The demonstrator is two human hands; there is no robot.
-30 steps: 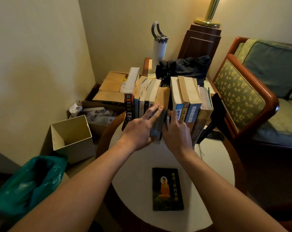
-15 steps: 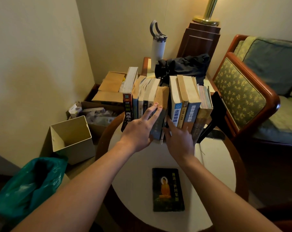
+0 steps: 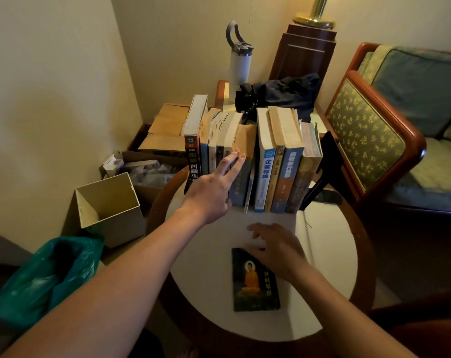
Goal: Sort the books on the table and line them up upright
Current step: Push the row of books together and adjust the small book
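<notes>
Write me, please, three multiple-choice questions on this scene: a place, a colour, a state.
1. Where is the flat book? A in the box; B on the table, before the upright row; C on the armchair.
2. What colour is the plastic bag? A green; B red; C white.
3. The left hand is: A gripping the bottle; B a fist; C pressing straight fingers on spines.
Answers: B, cover up on the table; A, plainly green; C, fingers extended against the row.
</notes>
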